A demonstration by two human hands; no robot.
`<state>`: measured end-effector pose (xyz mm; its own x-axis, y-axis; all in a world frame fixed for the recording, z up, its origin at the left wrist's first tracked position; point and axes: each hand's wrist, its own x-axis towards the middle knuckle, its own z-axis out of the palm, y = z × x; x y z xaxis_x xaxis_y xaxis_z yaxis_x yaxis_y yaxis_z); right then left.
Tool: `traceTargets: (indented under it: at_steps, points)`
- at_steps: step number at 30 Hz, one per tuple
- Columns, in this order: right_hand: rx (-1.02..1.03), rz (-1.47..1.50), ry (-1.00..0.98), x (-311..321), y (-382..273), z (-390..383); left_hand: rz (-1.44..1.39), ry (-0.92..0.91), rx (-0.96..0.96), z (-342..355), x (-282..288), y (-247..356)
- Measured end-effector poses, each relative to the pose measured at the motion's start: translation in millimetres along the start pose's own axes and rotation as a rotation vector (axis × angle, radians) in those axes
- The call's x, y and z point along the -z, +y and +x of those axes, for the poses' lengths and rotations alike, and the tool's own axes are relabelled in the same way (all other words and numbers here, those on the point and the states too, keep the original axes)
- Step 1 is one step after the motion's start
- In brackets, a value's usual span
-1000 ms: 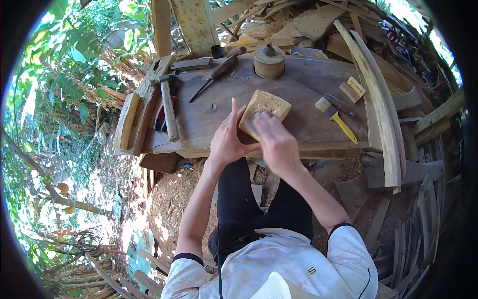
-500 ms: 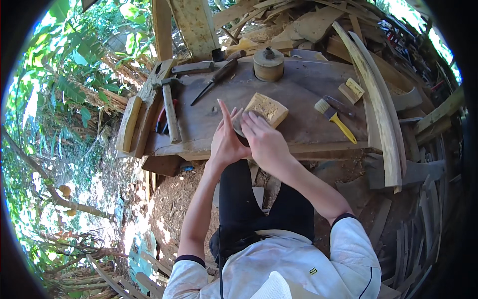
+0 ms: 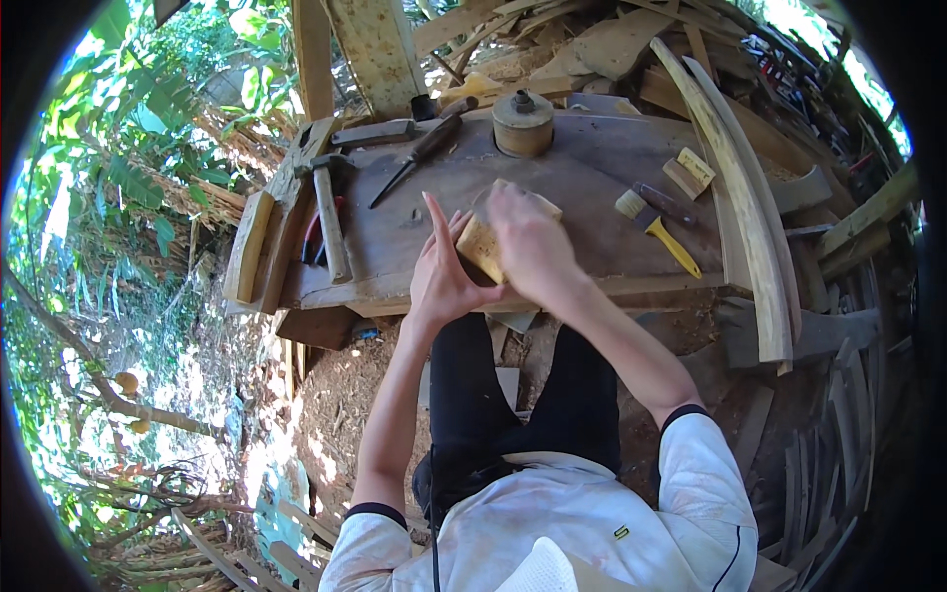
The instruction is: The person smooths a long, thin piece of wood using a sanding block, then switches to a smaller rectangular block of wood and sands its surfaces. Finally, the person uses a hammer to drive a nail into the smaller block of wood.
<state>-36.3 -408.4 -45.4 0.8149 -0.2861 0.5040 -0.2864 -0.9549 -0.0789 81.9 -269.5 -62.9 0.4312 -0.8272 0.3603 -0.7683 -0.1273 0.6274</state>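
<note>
Your left forearm (image 3: 388,414) ran nearly straight up; your right forearm (image 3: 631,340) slanted inward. Left hand (image 3: 441,281) was open in a V, thumb by the wooden block's (image 3: 480,249) near edge, fingers at its left side, probably bracing. Right hand (image 3: 534,242) covered the block's upper right part (blurred, can't tell if it gripped anything). Block sat toward the near edge of the workbench (image 3: 612,173). Step in hand looked like rubbing the block; next stroke called for a steady left brace. Brush (image 3: 658,234) lay right, round pot (image 3: 523,126) stood farther back.
</note>
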Motion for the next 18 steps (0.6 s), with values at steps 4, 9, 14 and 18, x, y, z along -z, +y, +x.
traceTargets:
  at_steps: [4,9,14,18]
  points:
    - [-0.076,0.311,-0.247,7.8,2.4,18.5,-0.002,0.002,0.038,-1.9,2.0,-2.2]
    - [0.151,0.025,0.030,-11.7,1.2,3.7,-0.029,0.021,-0.008,3.1,0.0,1.2]
    - [-0.156,0.204,-0.157,20.2,9.6,22.3,0.063,0.034,-0.074,5.4,-0.2,-9.2]
    - [0.038,0.118,-0.056,6.0,-2.8,-7.4,0.016,0.019,-0.022,1.8,1.5,-7.6]
